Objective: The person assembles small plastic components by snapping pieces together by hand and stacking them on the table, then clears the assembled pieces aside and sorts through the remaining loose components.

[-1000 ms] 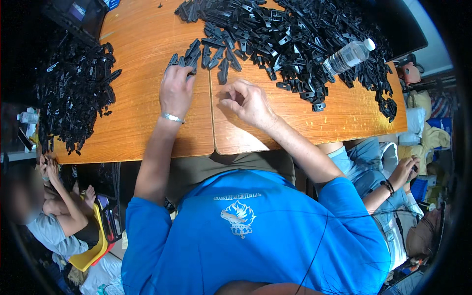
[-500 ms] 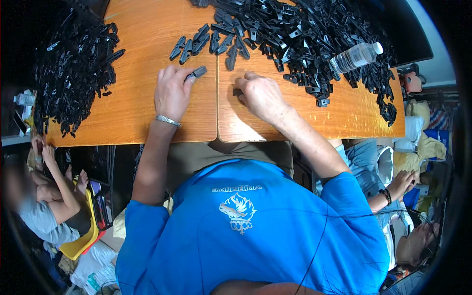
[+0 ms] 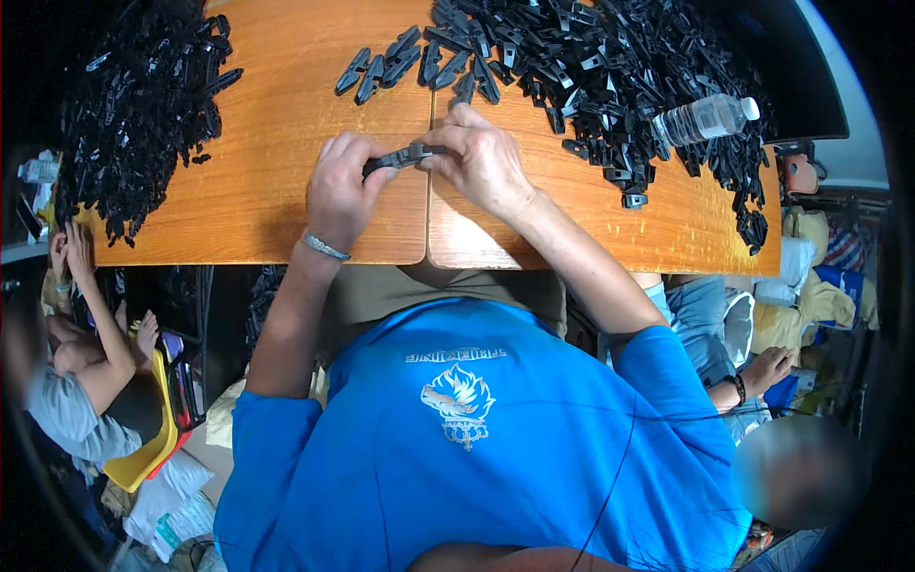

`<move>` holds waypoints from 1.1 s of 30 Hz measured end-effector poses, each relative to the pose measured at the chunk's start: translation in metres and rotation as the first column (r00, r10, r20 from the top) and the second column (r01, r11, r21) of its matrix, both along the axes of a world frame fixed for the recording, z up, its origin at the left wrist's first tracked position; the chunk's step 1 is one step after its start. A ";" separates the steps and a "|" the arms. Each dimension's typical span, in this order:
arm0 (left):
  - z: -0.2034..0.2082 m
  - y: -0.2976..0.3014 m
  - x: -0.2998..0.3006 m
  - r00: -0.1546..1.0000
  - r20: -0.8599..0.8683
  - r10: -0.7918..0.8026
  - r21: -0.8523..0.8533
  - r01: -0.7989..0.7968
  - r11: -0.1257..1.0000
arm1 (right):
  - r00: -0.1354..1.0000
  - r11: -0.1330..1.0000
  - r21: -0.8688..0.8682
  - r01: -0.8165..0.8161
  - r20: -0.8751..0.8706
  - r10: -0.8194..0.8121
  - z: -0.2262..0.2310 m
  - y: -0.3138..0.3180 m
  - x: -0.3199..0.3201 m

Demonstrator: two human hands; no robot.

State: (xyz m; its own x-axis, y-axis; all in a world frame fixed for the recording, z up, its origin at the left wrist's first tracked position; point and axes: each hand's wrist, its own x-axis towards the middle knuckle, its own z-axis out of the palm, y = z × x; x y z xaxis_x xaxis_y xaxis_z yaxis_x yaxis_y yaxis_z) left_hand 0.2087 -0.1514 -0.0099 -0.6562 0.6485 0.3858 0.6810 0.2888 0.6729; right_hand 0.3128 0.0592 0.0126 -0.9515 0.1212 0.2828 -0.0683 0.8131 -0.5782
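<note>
My left hand (image 3: pixel 345 186) is closed round one end of a black plastic clip piece (image 3: pixel 398 158), above the middle of the table. From the other side, my right hand (image 3: pixel 486 164) pinches a dark part at the other end, and the two parts meet between my fingertips. Whether they are joined cannot be made out. Beyond my hands lie several black plastic clips (image 3: pixel 401 65) in a loose row, each shaped like a peg. One clip (image 3: pixel 463 90) in that row sits right behind my right fingertips.
A big heap of black clip parts (image 3: pixel 591 67) covers the far right of the wooden table (image 3: pixel 276 191), with a clear plastic bottle (image 3: pixel 706 120) lying on it. Another heap of small black pieces (image 3: pixel 143 124) is at the left. People sit on both sides, one near a yellow chair (image 3: pixel 157 458).
My hands were apart, each with a dark piece. My right hand has moved left and slightly away from me, bringing its piece against the one in my left hand.
</note>
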 end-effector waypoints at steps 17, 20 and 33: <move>0.002 0.004 -0.001 0.997 -0.079 0.016 0.027 -0.014 1.000 | 0.987 0.979 0.138 -0.149 0.078 0.139 0.004 0.015 -0.009; 0.001 0.004 -0.001 0.997 -0.082 0.011 0.035 -0.008 0.999 | 0.987 0.972 0.183 -0.147 0.091 0.132 0.007 0.013 -0.013; -0.001 0.006 -0.011 0.996 -0.006 -0.085 -0.012 0.085 0.996 | 0.963 0.928 0.259 -0.267 0.052 0.263 -0.005 0.005 -0.023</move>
